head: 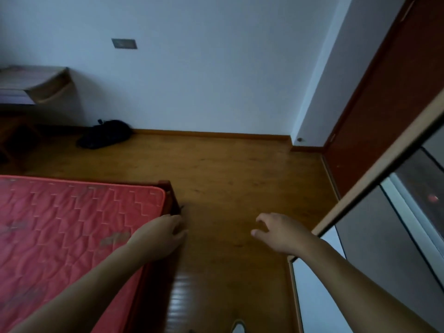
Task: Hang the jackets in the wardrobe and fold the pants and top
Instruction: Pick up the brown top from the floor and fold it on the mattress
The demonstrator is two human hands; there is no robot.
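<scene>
1. Garments: no jacket, pants or top can be identified with certainty anywhere in the view. The only candidate is a dark heap (103,134) on the floor (228,176) against the wall, upper left of the frame. Whether it is clothing or a bag cannot be told at this sharpness.

2. Wardrobe (360,236): occupies the right edge of the frame, its pale frame running diagonally from upper right down to centre right. Grey and white sliding panels show; no rail or hanger is visible.

3. Left hand (165,234): lower centre, just beside the corner of the dark bed frame (173,195) that carries the red mattress (72,224). Fingers loosely bent and angled downward, grasping nothing visible. Contact with the frame cannot be confirmed.

4. Right hand (278,233): lower centre right, over bare floor, near the wardrobe's edge but apart from it. Fingers relaxed and slightly spread, grasping nothing.

5. Governing relation: the heap lies well apart from both hands, up and to the left of them, beyond the mattress corner. Its long axis runs roughly left to right along the skirting. The left hand is the nearer of the two; the right hand is the nearer to the wardrobe.

6. Judgement: no garment is in hand, so the task appears not yet begun on any item in view. If the heap is clothing, walking to it would come before any reach.
</scene>
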